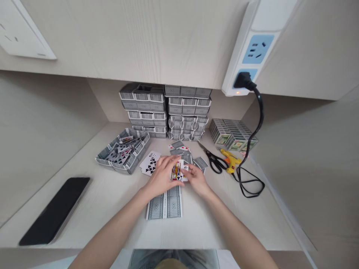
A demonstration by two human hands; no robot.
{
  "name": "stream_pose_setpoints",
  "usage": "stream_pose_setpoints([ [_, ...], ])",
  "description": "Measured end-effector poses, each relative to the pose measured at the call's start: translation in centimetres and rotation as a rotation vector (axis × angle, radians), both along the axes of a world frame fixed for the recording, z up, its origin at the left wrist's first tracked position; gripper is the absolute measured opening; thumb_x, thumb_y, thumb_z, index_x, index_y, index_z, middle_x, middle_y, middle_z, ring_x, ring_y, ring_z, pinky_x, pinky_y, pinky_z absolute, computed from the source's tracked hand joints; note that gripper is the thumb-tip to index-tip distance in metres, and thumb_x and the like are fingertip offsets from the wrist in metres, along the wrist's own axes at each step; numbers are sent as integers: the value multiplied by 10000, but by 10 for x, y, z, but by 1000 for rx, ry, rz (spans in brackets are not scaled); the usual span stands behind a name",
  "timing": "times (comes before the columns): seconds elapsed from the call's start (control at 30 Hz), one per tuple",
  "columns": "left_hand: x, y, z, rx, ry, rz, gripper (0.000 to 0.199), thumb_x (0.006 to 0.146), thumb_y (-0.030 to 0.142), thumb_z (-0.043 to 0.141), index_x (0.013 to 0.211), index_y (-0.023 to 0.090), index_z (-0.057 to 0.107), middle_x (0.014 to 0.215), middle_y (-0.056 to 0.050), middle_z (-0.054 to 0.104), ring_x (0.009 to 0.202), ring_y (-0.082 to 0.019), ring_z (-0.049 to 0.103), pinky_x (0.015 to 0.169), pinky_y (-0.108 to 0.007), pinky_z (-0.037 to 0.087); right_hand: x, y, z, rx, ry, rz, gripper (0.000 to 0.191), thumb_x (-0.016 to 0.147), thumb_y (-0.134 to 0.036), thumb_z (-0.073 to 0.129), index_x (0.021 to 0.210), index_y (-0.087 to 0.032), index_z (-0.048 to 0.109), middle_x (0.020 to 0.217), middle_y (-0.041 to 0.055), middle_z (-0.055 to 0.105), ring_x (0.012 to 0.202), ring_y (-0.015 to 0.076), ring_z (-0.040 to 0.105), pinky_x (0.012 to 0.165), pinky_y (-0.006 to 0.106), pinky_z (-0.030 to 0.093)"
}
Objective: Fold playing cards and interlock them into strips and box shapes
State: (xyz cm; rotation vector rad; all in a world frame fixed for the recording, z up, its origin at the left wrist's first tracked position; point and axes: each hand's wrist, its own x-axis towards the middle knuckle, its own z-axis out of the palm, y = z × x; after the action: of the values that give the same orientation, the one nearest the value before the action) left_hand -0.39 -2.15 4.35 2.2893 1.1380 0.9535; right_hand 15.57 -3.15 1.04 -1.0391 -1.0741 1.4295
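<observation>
Both of my hands hold playing cards [175,171] near the middle of the desk, a jack of clubs face up among them. My left hand [162,173] grips the cards from the left, its thumb along the lower edge. At the right edge, my right hand [196,180] pinches a card showing a queen's corner. Below the hands lies a flat panel of grey-backed cards [165,206], partly covered by my left hand. A fan of club cards [149,163] lies left of my left hand. Loose grey-backed cards [200,163] are scattered just beyond my right hand.
A card-built tray [127,169] with loose cards stands at left, near a black phone [56,209]. Stacked card-built boxes [187,108] rise behind. Scissors [215,160], a yellow glue gun [231,160] with its cord, and packed card decks [232,132] are at right. A power strip [254,48] hangs above.
</observation>
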Motion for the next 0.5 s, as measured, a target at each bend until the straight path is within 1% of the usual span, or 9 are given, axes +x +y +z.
stream_pose_setpoints([
  [0.07,-1,5,-4,-121,-196,105,759,599,420,708,1265,219,405,1278,-93,458,1152,-251,414,976,-427,338,2,2,1,-11,22,-12,330,645,-420,673,840,-181,556,697,7,672,580,156,612,569,273,482],
  [0.1,-2,8,-6,-226,-313,159,684,642,407,674,1243,199,424,1247,-105,485,1086,-231,484,930,-407,393,4,2,1,-19,30,-14,340,642,-423,673,852,-183,555,716,12,676,595,164,619,581,288,491],
  [0.13,-3,11,-8,-373,-429,190,600,667,401,649,1194,179,468,1168,-106,546,972,-209,559,857,-386,451,5,3,1,-26,34,-16,348,639,-427,674,859,-185,555,731,16,679,608,172,625,593,303,499],
  [0.2,-5,16,-10,-694,-548,153,446,674,394,635,1024,125,574,977,-99,641,816,-188,616,757,-354,501,6,5,0,-30,31,-16,351,634,-432,674,859,-188,561,755,23,683,640,187,634,619,327,507],
  [0.23,-6,18,-11,-805,-583,143,394,664,386,644,945,114,604,896,-84,662,761,-176,624,724,-336,512,7,5,0,-27,26,-15,346,634,-433,672,855,-190,565,766,26,683,657,193,638,629,335,509],
  [0.27,-7,18,-11,-882,-604,135,353,646,372,662,880,110,623,830,-67,673,722,-164,627,704,-319,518,7,6,-1,-22,19,-11,340,636,-435,668,852,-192,570,775,28,684,673,198,640,637,340,509],
  [0.3,-8,18,-10,-927,-625,140,323,624,357,683,827,110,633,779,-50,677,690,-152,626,689,-304,521,8,6,-2,-19,11,-7,334,640,-436,663,852,-193,575,783,29,685,684,203,642,643,344,510],
  [0.37,-8,17,-7,-956,-660,159,291,580,327,720,764,116,644,716,-24,677,647,-134,622,670,-282,525,8,6,-3,-13,-3,-1,335,644,-436,656,864,-194,582,802,32,686,701,208,643,657,350,511],
  [0.5,-6,16,-5,-972,-680,183,280,543,292,747,738,118,650,679,-16,680,615,-125,623,646,-268,531,9,7,-5,-19,-17,0,388,629,-454,660,899,-188,577,812,39,692,690,207,646,661,353,515],
])
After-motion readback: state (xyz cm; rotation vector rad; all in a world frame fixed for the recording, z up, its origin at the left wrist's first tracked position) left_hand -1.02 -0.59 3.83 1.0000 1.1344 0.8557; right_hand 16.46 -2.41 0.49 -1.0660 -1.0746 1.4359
